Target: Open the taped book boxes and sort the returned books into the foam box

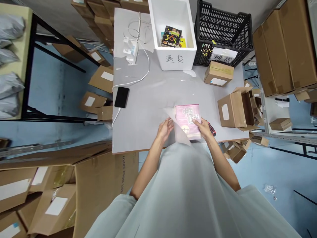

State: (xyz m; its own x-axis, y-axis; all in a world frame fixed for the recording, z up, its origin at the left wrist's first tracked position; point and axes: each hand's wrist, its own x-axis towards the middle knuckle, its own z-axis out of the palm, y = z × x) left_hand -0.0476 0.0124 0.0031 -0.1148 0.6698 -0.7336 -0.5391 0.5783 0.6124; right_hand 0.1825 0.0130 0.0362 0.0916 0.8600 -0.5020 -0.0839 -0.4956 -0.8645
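A pink book (187,114) with large pale Chinese characters lies at the table's front edge, against my light green clothing. My right hand (203,127) grips its right side, thumb on top and fingers hidden beneath. From the book's left side a thin whitish sheet (180,129) stands up and curls over; whether it is paper or a wrapper I cannot tell. My left hand (165,129) is closed at that sheet's left edge, fingertips bent together. Just right of my right hand is a red and black tool (212,129), partly covered, perhaps a cutter.
A white bin (177,59) holding books and a black crate (223,29) stand at the table's back. On the right are a closed carton (219,73) and an open carton (231,110). A phone (121,97) and power strip (132,51) lie left.
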